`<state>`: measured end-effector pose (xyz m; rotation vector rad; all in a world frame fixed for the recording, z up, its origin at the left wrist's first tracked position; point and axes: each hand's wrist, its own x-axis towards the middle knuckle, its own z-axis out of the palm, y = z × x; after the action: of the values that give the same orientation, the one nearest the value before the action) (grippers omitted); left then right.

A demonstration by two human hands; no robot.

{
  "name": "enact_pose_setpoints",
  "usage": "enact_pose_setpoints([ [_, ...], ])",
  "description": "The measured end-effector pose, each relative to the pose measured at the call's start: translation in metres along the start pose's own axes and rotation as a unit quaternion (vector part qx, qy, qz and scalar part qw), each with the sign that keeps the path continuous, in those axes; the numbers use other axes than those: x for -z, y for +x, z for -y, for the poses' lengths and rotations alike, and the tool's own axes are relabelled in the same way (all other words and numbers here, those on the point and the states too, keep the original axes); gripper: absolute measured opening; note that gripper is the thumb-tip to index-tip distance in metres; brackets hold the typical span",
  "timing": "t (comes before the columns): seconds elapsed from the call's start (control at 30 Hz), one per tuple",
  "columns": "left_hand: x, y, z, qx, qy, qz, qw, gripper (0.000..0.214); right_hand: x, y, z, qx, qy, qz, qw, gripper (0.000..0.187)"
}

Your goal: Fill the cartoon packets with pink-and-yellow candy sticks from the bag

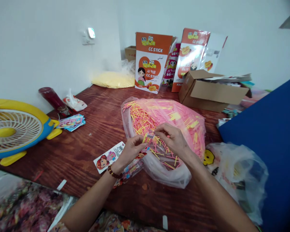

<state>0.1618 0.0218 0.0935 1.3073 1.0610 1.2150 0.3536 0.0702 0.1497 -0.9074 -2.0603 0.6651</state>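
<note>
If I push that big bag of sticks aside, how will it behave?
The bag will probably sag rather than slide as one block, since its clear film looks thin and wrinkled. The sticks may shift or spill, as they lie loose near its open side. They look slender, so pressing hard might snap some.

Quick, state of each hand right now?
Left hand: closed, holding a small barcoded packet.
Right hand: bent, right up by that packet; whether its grip is closed on anything cannot be told.
</note>
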Motion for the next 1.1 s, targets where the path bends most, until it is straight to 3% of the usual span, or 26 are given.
enact_pose_setpoints([
  [0.23, 0.000, -0.002, 0.000, 0.006, 0.015, -0.009, 1.000, 0.030, -0.003, 0.003, -0.001, 0.048, -0.023, 0.040, 0.998, 0.016],
  [0.47, 0.000, -0.003, 0.003, 0.030, -0.001, 0.013, 0.999, 0.032, 0.002, 0.019, -0.001, -0.094, -0.013, 0.086, 0.992, 0.035],
  [0.67, -0.001, -0.003, 0.001, 0.055, -0.025, 0.016, 0.998, 0.034, 0.010, 0.033, 0.000, -0.161, -0.001, 0.160, 0.974, 0.039],
  [0.93, 0.000, -0.002, 0.007, 0.067, 0.012, 0.022, 0.997, 0.034, 0.017, 0.041, -0.007, -0.131, 0.094, 0.268, 0.950, 0.021],
  [1.1, -0.001, -0.001, 0.008, 0.059, 0.036, 0.030, 0.997, 0.032, 0.019, 0.040, -0.011, -0.155, 0.129, 0.268, 0.942, 0.026],
])
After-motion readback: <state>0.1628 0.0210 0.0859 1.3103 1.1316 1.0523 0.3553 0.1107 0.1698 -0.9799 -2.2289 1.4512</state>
